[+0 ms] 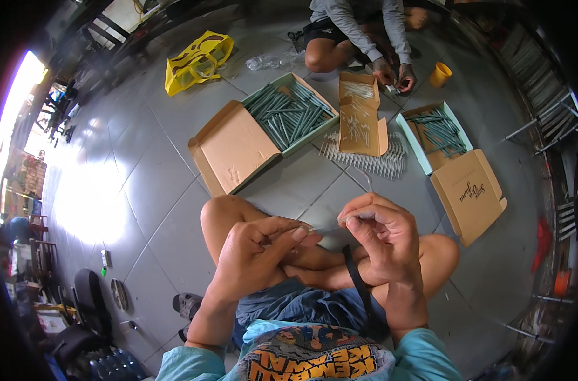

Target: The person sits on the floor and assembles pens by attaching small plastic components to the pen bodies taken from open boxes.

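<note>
In front of my lap both hands are raised, their fingertips a short gap apart. Thumb and forefinger of my left hand [254, 251] pinch a small clear piece [310, 227], too tiny to name surely. My right hand [385, 236] is closed in a pinch as well; what sits at its fingertips is too small to make out. Beyond them, many slim clear tubes [390, 164] lie in a row on the floor. On that row rests a small open cardboard box [374, 143] holding little clear and white parts.
A large open box [235, 149] of dark green pen-like sticks [289, 114] lies left of centre; a smaller such box [470, 197] is at right. Across sits another person [359, 28], hands working near a yellow cup [440, 74]. A yellow bag [197, 63] lies far left.
</note>
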The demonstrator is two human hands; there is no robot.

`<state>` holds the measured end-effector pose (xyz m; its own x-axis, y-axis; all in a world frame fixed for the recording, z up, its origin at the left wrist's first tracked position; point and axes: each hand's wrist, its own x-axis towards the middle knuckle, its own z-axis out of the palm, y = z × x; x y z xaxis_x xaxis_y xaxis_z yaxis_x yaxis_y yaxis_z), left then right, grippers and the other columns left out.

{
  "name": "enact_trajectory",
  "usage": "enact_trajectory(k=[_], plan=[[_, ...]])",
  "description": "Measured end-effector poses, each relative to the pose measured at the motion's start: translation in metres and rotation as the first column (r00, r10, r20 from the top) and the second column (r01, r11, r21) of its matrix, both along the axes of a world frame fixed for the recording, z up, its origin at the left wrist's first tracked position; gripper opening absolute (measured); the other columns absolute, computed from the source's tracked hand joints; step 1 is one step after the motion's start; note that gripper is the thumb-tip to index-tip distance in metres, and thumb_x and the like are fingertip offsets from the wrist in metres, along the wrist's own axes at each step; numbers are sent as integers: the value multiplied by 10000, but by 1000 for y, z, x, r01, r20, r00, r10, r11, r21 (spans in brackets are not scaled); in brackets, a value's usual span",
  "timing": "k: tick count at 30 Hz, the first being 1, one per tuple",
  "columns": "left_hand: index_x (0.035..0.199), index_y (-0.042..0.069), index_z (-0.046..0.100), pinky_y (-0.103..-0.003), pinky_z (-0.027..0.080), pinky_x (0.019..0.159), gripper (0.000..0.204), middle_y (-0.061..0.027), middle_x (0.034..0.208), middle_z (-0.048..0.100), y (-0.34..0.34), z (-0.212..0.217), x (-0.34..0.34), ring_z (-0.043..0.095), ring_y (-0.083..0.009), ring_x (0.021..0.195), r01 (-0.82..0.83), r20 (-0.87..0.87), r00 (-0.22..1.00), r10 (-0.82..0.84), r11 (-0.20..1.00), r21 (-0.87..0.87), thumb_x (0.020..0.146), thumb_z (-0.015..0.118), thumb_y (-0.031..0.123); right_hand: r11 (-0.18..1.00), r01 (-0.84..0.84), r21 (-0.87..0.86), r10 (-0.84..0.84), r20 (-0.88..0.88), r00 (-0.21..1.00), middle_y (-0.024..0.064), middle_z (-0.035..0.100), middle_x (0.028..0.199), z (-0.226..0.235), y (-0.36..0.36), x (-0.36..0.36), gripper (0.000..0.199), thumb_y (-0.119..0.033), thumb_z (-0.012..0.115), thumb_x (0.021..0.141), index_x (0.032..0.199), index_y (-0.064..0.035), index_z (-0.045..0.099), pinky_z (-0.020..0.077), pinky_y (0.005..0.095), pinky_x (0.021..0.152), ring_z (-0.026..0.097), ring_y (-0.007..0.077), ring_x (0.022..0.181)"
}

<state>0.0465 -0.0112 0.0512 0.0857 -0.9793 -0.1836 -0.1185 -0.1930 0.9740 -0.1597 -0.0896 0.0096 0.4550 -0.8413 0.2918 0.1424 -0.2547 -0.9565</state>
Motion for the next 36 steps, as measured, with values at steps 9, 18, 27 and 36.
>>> enact_trajectory(k=[9, 18, 27, 36], plan=[[897, -28, 743, -248, 524, 680, 204, -92, 786, 739, -2, -4, 23, 687, -126, 718, -23, 362, 931, 43, 998, -61, 822, 765, 160, 981, 12, -195, -52, -198, 979, 127, 651, 1079, 13, -3, -1, 219, -90, 722, 817, 1008, 3, 667, 518, 335, 830, 657, 216, 937], [892, -10, 748, -274, 559, 720, 133, -123, 798, 735, -10, 9, 24, 713, -165, 738, 225, 434, 883, -179, 973, -56, 821, 729, 100, 897, -217, -386, 35, -426, 904, 61, 689, 807, 6, 5, 18, 76, -76, 737, 811, 823, -33, 676, 433, 520, 1035, 679, 255, 789], [1151, -42, 625, -219, 536, 741, 308, -93, 996, 711, 5, -37, 19, 686, -141, 885, -284, -312, 915, 255, 957, -50, 927, 702, 154, 979, 136, -152, -182, -348, 920, 101, 700, 768, -14, 39, 26, 83, -50, 750, 820, 824, 9, 692, 497, 458, 963, 677, 257, 726], [1100, -62, 660, -220, 522, 775, 273, -69, 996, 708, 23, -69, -35, 643, -86, 894, -275, -203, 944, 262, 961, -36, 941, 681, 160, 687, 199, -699, -570, -348, 744, 100, 663, 861, -37, 62, 39, 193, -34, 699, 830, 1013, 25, 713, 499, 492, 949, 654, 270, 801]])
